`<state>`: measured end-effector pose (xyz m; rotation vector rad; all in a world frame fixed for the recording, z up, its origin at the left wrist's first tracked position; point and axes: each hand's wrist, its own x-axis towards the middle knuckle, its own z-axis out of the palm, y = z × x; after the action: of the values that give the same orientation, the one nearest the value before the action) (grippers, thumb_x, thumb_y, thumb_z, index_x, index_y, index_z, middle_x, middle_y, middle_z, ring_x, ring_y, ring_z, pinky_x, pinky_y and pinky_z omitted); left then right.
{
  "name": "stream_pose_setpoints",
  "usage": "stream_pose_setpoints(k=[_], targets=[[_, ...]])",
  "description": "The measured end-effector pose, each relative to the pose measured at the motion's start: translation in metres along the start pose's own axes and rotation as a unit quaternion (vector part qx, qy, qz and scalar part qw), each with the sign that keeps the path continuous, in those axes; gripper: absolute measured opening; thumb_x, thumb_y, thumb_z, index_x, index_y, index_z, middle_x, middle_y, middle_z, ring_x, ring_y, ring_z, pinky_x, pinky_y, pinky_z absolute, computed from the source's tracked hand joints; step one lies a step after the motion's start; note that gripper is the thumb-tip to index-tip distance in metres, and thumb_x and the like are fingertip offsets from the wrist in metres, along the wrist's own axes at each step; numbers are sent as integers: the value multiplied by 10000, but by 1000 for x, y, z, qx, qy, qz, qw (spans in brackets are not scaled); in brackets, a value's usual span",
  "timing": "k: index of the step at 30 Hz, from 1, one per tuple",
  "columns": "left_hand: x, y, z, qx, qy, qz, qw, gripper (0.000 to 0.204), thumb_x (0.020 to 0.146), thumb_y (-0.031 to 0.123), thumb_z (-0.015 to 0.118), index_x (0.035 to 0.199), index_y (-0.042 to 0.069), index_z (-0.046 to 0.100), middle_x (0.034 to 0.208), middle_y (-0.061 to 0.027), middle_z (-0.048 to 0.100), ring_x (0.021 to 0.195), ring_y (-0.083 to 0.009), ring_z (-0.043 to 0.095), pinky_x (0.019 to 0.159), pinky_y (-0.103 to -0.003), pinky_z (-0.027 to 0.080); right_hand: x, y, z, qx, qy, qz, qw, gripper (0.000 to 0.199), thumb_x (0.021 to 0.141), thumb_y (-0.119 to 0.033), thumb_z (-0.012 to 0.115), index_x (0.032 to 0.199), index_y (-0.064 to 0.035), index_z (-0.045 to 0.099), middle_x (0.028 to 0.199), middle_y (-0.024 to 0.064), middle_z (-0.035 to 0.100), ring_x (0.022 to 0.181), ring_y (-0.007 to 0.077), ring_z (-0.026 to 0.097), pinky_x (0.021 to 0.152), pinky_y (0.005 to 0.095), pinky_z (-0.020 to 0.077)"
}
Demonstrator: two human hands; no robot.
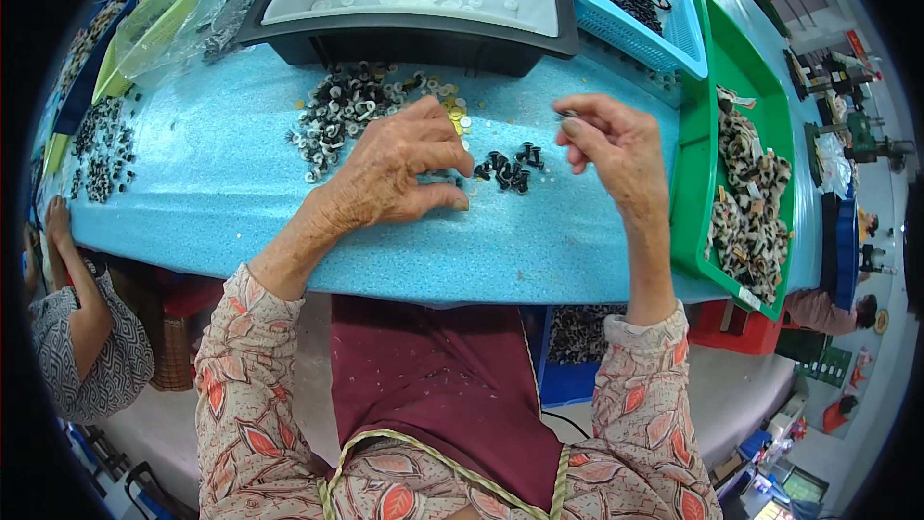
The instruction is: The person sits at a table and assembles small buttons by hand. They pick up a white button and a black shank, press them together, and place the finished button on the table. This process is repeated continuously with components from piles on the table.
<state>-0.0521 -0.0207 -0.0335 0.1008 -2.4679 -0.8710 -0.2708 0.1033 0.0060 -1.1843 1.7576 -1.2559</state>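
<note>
1. My left hand [399, 169] is resting palm-down on the blue desk [221, 183], near the middle of its near edge; its fingers are curling together, with the fingertips pressing down on the surface just beside a small cluster of black pieces [508, 169]; I cannot tell whether anything is caught under them.
2. My right hand [611, 144] is hovering just above the desk, to the right of that cluster; its thumb and forefinger are pinching together on a tiny dark piece [566, 115] at their tips, while the other fingers are folding loosely.
3. The cluster of black pieces is lying between my two hands, touching neither that I can see.
4. A wider heap of black-and-white pieces [337, 111] is spreading beyond my left hand toward the far edge, with a few small yellow discs [452, 111] just beside it.
5. A dark tray [404, 39] holding pale round discs is sitting along the far edge; a blue basket [664, 39] of dark parts is standing to its right.
6. A green tray [693, 183] with spotted fabric pieces [751, 202] is lying at the right end of the desk.
7. Another scatter of dark pieces [101, 149] is lying toward the left end; another person's arm [72, 270] is reaching up at the near left corner.
</note>
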Motion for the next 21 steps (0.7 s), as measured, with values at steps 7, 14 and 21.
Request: stream_pose_setpoints(k=[7, 14, 21], targets=[[3, -2, 4, 52, -3, 18, 998, 187, 616, 95, 771, 750, 61, 645, 730, -47, 573, 773, -232, 537, 699, -351, 463, -34, 17, -30, -189, 130, -8, 973, 153, 797, -28, 649, 946, -19, 679, 751, 82, 678, 573, 77, 583, 490, 222, 466], [1, -6, 3, 73, 39, -4, 997, 145, 647, 57, 751, 735, 40, 637, 722, -58, 596, 735, -227, 544, 679, -351, 456, -35, 25, 8, -222, 39, -167, 960, 155, 743, -5, 670, 895, -30, 682, 777, 113, 655, 665, 218, 636, 607, 307, 497], [1, -4, -1, 102, 73, -19, 992, 143, 661, 31, 739, 761, 37, 637, 718, -61, 610, 727, -231, 551, 673, -357, 453, -29, 38, 10, -251, 19, -184, 950, 176, 733, -13, 682, 908, -33, 683, 787, 97, 654, 657, 214, 630, 608, 315, 499]])
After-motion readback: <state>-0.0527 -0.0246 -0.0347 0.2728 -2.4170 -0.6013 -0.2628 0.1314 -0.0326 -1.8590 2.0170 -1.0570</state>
